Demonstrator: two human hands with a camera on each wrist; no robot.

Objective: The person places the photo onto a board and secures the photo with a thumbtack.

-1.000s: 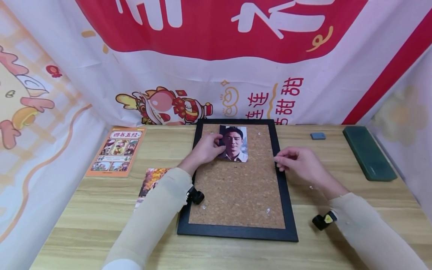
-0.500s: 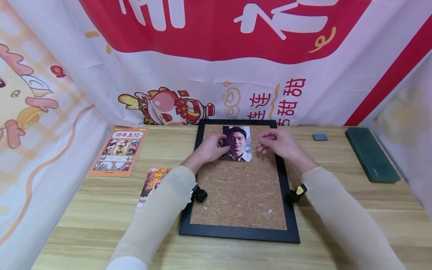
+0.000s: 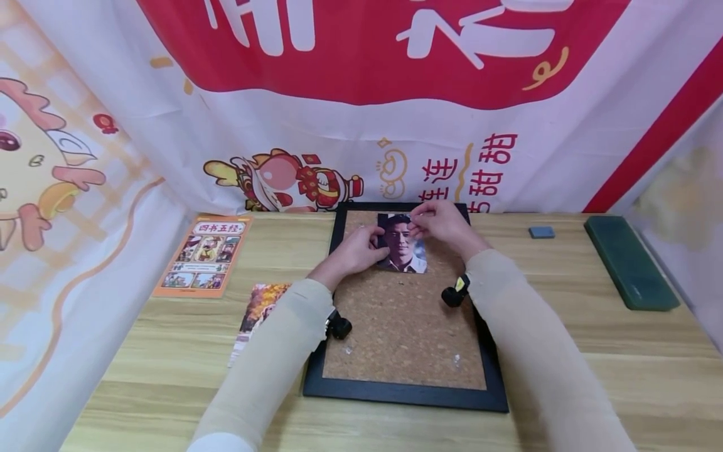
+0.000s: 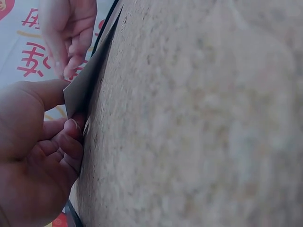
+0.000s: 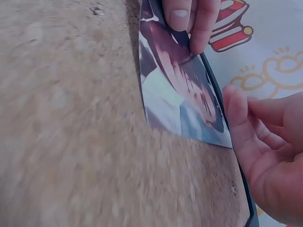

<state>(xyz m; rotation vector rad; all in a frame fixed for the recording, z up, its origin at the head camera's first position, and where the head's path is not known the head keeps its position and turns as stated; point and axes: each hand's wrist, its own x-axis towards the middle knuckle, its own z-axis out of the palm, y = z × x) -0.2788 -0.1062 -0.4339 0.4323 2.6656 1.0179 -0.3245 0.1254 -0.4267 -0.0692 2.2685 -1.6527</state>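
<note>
Near the far end of the cork board (image 3: 407,333) the photo (image 3: 401,250), probably light, bendy and easily creased, best held by its edges, points its top and long axis away from me, my left hand (image 3: 354,250) pinching its left edge, my right hand (image 3: 443,225) bunched at the top-right corner, whether on anything I can't tell
</note>
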